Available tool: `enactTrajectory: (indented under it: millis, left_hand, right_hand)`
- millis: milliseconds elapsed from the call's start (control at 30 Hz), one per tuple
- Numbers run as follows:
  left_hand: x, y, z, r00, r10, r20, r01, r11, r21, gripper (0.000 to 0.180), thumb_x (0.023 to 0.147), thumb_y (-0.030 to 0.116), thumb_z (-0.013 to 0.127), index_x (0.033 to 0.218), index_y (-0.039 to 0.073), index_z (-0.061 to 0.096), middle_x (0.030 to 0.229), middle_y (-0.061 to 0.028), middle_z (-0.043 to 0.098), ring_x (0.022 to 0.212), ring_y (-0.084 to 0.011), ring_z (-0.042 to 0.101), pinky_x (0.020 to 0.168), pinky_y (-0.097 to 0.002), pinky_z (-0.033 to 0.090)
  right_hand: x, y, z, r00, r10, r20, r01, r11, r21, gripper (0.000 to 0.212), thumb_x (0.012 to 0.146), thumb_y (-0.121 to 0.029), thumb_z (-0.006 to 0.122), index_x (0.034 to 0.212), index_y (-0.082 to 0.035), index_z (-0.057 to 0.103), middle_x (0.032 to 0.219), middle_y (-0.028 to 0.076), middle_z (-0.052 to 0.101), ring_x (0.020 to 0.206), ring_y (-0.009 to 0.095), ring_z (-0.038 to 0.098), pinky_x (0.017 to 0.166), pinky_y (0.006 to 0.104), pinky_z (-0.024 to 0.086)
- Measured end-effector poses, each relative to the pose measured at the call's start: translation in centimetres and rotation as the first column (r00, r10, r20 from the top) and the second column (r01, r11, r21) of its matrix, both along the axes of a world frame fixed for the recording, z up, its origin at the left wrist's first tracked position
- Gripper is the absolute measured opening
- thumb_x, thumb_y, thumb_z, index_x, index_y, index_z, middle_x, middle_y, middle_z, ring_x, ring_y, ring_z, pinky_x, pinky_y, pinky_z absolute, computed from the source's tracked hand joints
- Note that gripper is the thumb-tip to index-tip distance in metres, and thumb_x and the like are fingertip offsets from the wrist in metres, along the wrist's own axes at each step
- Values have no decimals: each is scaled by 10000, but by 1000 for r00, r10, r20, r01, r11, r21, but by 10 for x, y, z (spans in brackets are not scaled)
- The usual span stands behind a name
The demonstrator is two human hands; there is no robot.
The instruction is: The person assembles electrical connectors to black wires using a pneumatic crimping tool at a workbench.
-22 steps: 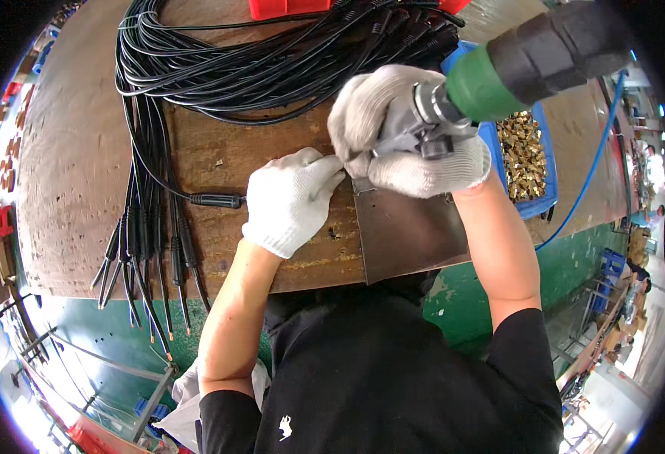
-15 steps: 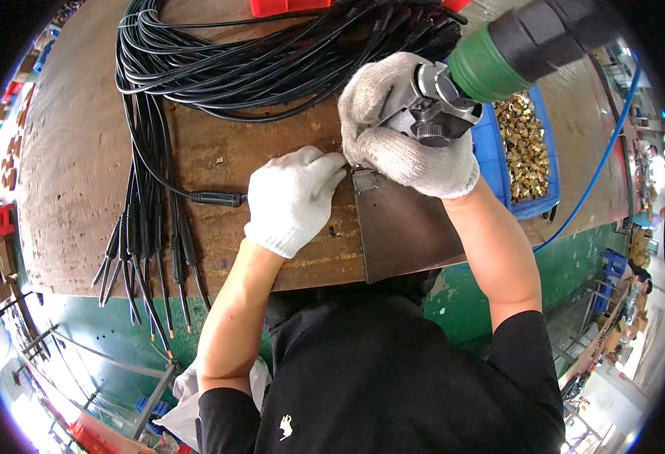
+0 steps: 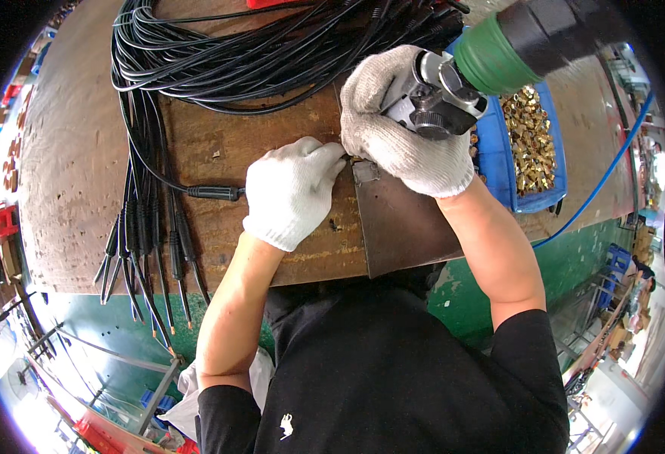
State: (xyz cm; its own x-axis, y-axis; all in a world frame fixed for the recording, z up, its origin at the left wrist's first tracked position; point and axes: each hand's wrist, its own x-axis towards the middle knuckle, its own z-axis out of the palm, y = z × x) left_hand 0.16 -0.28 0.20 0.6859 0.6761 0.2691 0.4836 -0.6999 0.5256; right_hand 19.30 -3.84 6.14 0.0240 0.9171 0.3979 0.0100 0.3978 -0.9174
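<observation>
My left hand point(image 3: 290, 195), in a white knit glove, is closed round a black cable. The cable's ribbed black sleeve point(image 3: 213, 192) sticks out to the left of the glove, and its far end is hidden between my hands. My gloved right hand point(image 3: 408, 136) is wrapped round the metal head point(image 3: 442, 102) of a green and black tool point(image 3: 495, 57), which has a knurled knob. Both hands almost meet above the corner of a dark flat plate point(image 3: 404, 227) on the table. What lies inside my right fingers is hidden.
A large bundle of black cables point(image 3: 219, 72) lies across the back left, with several sleeved ends point(image 3: 147, 227) hanging over the front edge. Blue bins point(image 3: 544, 202) at the right hold small brass fittings point(image 3: 529, 144). A blue hose point(image 3: 601, 193) curves along the right side of the wooden table point(image 3: 68, 189).
The tool and my right hand have shifted slightly and the tool head has tilted a little. My left hand keeps its hold on the cable, almost in the same place.
</observation>
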Motion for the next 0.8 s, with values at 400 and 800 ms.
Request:
enactTrajectory:
  millis: [400,800]
  left_hand:
    - [3,-2,-10,999,22,50,-24,999,43,106,954,208,747,1042,176,797,904,-65,745,845,-328,745,756,-448,584]
    - [-4,-3,9,1000,14,24,-14,1000,0,126,953,177,758,1053,118,805,934,-129,748,869,-365,742,781,-443,588]
  right_hand:
    - [-3,-3,17,983,-115,-144,94,985,-143,203,922,41,785,1104,-31,732,998,35,756,935,142,730,872,332,606]
    - [154,-36,87,846,-523,-103,478,829,-290,253,996,-276,746,1056,-30,748,844,63,732,675,180,703,650,330,580]
